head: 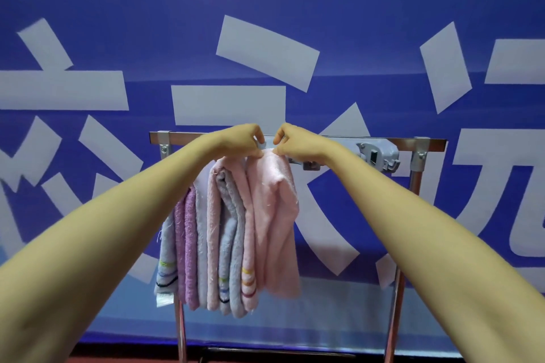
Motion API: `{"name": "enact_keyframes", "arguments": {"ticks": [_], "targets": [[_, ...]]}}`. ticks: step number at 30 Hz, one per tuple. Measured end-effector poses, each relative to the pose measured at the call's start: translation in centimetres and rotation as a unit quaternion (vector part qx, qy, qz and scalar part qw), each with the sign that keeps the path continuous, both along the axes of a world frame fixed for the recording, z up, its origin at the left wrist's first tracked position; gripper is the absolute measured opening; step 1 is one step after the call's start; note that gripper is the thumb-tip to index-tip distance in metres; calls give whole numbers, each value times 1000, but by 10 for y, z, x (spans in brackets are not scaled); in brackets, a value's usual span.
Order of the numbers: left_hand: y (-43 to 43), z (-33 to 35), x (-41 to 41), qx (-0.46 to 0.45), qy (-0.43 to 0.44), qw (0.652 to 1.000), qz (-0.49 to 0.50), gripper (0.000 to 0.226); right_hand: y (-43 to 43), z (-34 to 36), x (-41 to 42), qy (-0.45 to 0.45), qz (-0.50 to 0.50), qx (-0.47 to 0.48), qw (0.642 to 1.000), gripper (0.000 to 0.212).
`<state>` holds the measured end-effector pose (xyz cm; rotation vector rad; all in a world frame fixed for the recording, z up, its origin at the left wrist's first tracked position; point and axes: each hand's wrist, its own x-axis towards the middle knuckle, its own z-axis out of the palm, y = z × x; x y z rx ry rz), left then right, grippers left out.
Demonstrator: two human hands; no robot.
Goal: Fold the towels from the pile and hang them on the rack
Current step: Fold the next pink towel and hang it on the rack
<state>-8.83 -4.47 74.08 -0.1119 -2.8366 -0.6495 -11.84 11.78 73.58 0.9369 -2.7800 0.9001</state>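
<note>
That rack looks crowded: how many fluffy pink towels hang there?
3: mid-row pink towel, striped pink towel beside it, rightmost pink towel pinched by left hand and right hand. Folds may hide more.

The scene is lit evenly and softly. A pale sheen is seen low on the banner [324, 318]. The towels [224, 230] are rendered slightly soft; forearms [88, 244] are stretched toward the lower corners.

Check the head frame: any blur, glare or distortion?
Head view: light even, no glare; wide-angle stretch swells the forearms toward the lower corners; left hand, right hand and pink towel slightly soft; wall lettering smeared at far left; rack sharper.
</note>
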Motion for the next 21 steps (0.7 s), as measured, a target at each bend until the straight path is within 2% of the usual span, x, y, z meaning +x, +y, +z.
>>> {"name": "enact_keyframes", "arguments": {"ticks": [1,4,8,10,12,15,21], "targets": [[1,0,-3,6,10,1000,4,35,1,1,0,1,-2,-6,1000,30],[7,-3,-11,21,39,999,21,36,3,2,-3,8,-19,-11,1000,2],[15,-10,-18,-25,32,998,48,37,-4,-4,-8,14,-35,50,998,10],[18,-12,-22,-44,44,996,58,37,-6,-7,-12,21,-36,65,997,22],[19,-14,-24,-47,57,995,66,36,-5,-8,-13,23,-40,51,998,22],[19,-16,-25,-42,64,994,74,34,-3,-13,-14,25,-55,30,998,8],[14,-18,-16,22,96,990,96,53,0,-21,-17,120,-61,-10,991,30]]}}
